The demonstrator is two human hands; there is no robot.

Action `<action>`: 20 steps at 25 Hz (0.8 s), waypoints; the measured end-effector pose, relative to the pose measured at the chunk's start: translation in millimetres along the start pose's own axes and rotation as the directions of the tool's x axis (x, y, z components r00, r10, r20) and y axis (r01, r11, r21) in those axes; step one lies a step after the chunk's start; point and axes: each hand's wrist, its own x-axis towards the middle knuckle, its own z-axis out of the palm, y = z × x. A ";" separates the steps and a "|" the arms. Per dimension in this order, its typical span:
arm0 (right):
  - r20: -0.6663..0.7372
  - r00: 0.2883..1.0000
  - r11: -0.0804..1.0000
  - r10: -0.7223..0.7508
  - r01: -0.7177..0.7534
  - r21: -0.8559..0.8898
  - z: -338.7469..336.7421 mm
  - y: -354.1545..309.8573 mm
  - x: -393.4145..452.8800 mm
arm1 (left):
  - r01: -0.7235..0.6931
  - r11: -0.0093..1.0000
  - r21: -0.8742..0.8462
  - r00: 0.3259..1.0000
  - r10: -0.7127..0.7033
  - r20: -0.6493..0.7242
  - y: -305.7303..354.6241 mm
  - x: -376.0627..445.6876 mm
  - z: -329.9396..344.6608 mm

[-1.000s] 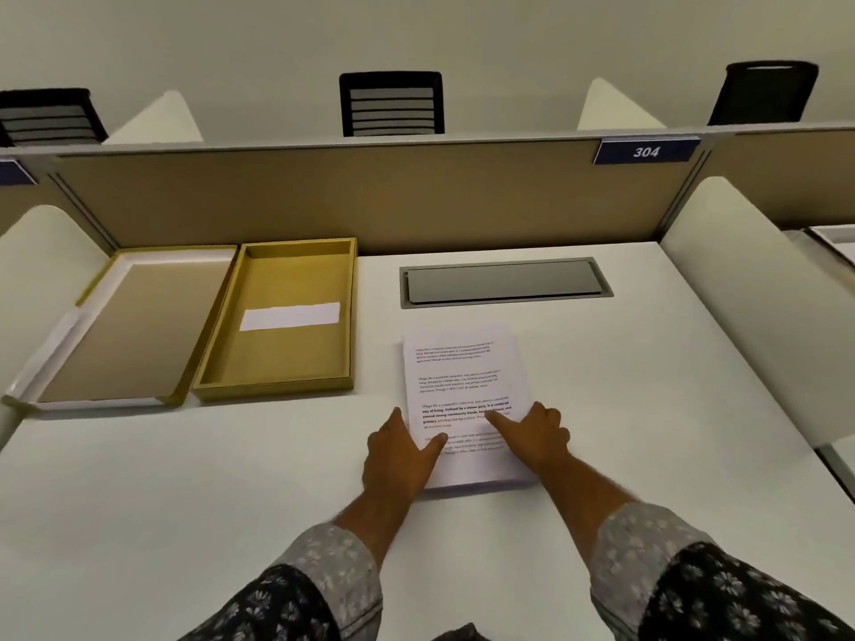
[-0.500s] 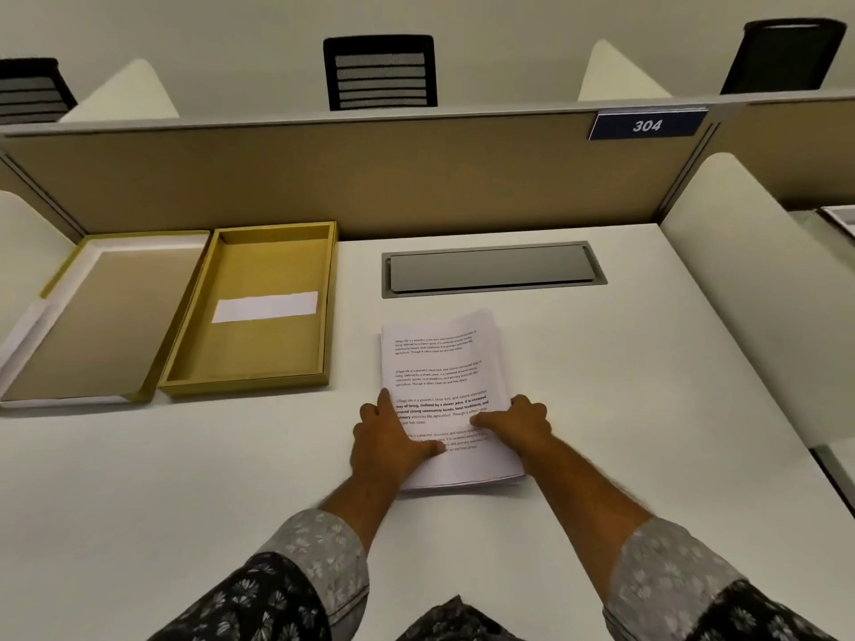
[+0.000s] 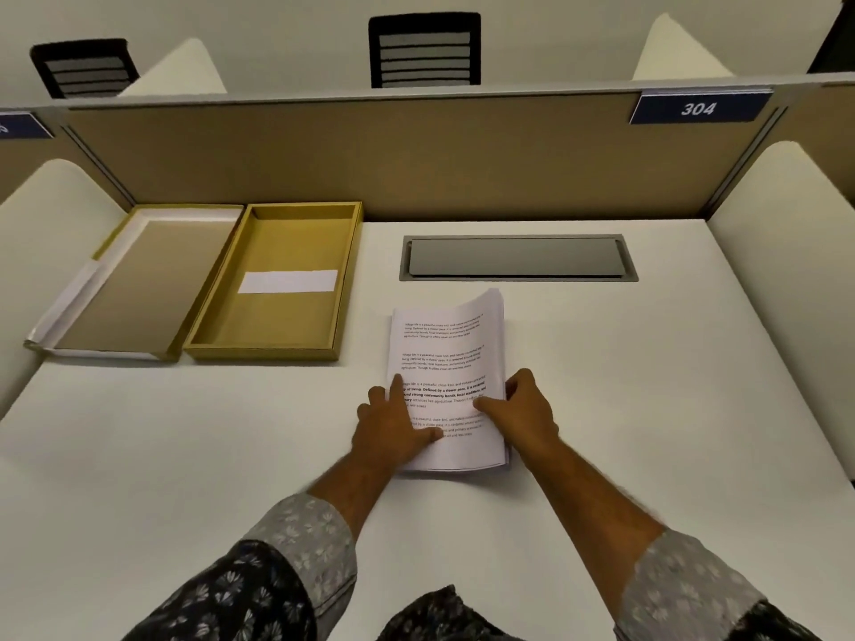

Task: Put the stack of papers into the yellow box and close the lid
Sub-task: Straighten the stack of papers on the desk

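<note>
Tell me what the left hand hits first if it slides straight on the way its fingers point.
Likely nothing soon: the left hand points along the stack of papers toward the grey desk hatch.

A thick stack of white printed paper sheets (image 3: pixel 446 363) lies on the white desk, its long side running away from the person, its far right corner curling upward off the surface. To its left, well apart, sits the open shallow rectangular yellow cardboard box (image 3: pixel 277 289), a white strip lying on its floor. Its yellow-edged lid (image 3: pixel 134 282) lies inside-up, touching the box's left side.
</note>
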 end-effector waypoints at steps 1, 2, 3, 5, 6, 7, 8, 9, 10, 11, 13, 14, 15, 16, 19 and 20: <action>-0.013 1.000 0.999 0.006 -0.006 0.042 0.1 3.8 0.1 | 0.003 1.000 0.012 1.000 -0.004 0.008 0.4 -1.2 0.7; 0.021 0.999 0.989 0.039 -0.042 0.139 0.1 6.0 0.3 | 0.007 1.000 0.021 1.000 -0.007 0.012 0.5 -2.8 1.8; 0.102 0.992 0.969 0.077 -0.099 0.227 -0.2 7.6 0.2 | 0.008 1.000 0.025 1.000 -0.009 0.014 0.4 -4.2 2.6; 0.251 0.965 0.954 0.080 -0.147 0.263 -1.4 12.6 1.2 | 0.003 1.000 -0.003 1.000 -0.003 0.019 -1.1 -5.8 3.3; 0.281 0.958 0.965 0.054 -0.123 0.233 -2.9 14.2 0.5 | -0.001 0.999 -0.038 1.000 0.002 0.024 -1.7 -6.9 3.4; 0.291 0.957 0.976 0.022 -0.084 0.202 -3.7 14.1 -1.7 | -0.003 0.996 -0.086 1.000 0.006 0.029 -2.7 -8.3 2.7; 0.285 0.958 0.981 -0.014 -0.042 0.188 -3.9 13.1 -4.8 | -0.006 0.989 -0.149 1.000 0.010 0.028 -3.6 -9.5 1.6; 0.272 0.961 0.981 -0.048 -0.007 0.195 -3.5 12.4 -8.0 | -0.007 0.972 -0.233 1.000 0.011 0.016 -5.7 -10.8 -0.5; 0.251 0.965 0.975 -0.079 0.022 0.222 -3.9 11.7 -11.7 | 0.001 0.940 -0.341 1.000 -0.004 -0.007 -8.7 -11.3 -2.9; 0.230 0.967 0.963 -0.107 0.043 0.266 -5.0 9.9 -15.9 | 0.028 0.887 -0.460 0.999 -0.044 -0.025 -12.3 -11.3 -6.5; 0.209 0.963 0.932 -0.170 0.089 0.351 -8.2 5.6 -23.8 | 0.094 0.717 -0.691 0.992 -0.129 0.001 -22.1 -9.1 -23.1; 0.210 0.956 0.920 -0.205 0.115 0.376 -10.3 3.3 -28.3 | 0.121 0.598 -0.793 0.990 -0.134 0.051 -29.0 -7.0 -34.9; 0.218 0.947 0.908 -0.238 0.137 0.395 -11.3 -0.2 -34.1 | 0.143 0.473 -0.869 0.989 -0.098 0.109 -36.9 -5.2 -48.4; 0.225 0.936 0.894 -0.270 0.157 0.419 -10.2 -3.6 -40.8 | 0.153 0.375 -0.915 0.988 -0.038 0.149 -45.1 -5.0 -62.5; 0.213 0.903 0.843 -0.373 0.234 0.484 5.5 -11.6 -57.4 | 0.074 0.278 -0.958 0.984 0.137 0.116 -61.4 -7.1 -100.4; 0.206 0.895 0.831 -0.396 0.253 0.495 14.8 -14.5 -62.3 | 0.026 0.258 -0.966 0.984 0.162 0.070 -65.6 -8.4 -109.7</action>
